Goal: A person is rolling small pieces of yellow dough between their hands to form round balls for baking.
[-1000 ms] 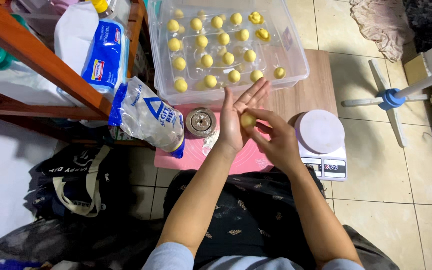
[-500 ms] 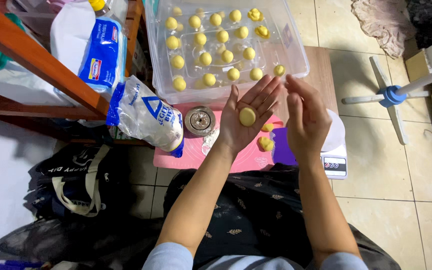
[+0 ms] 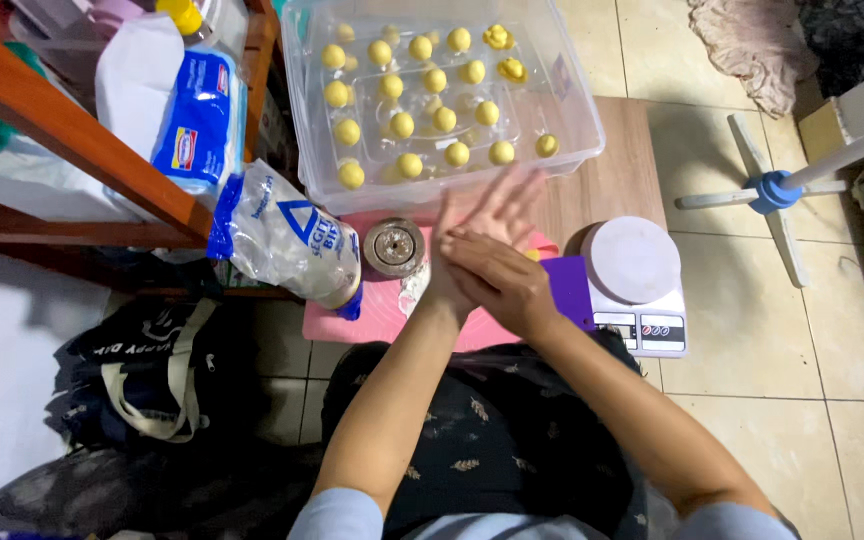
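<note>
My left hand (image 3: 487, 212) and my right hand (image 3: 500, 282) are pressed palm to palm over a pink mat (image 3: 347, 322). The left fingers point away from me and are blurred; the right hand lies across the left palm. The yellow dough ball seen earlier in the left palm is hidden between them. Just beyond stands a clear plastic tub (image 3: 574, 135) holding several yellow dough balls (image 3: 402, 125) in rows. A bit of yellow dough (image 3: 533, 255) shows on the mat beside my hands.
A round metal mould (image 3: 394, 247) and a plastic flour bag (image 3: 287, 240) lie left of my hands. A white kitchen scale (image 3: 637, 265) and purple card (image 3: 569, 290) sit right. A wooden shelf (image 3: 62, 120) stands left, a fan stand (image 3: 772, 190) right, a black bag (image 3: 142, 370) on the floor.
My hands were apart with the yellow ball showing in the left palm. The right hand has come down over it, and both hands have dropped slightly towards me.
</note>
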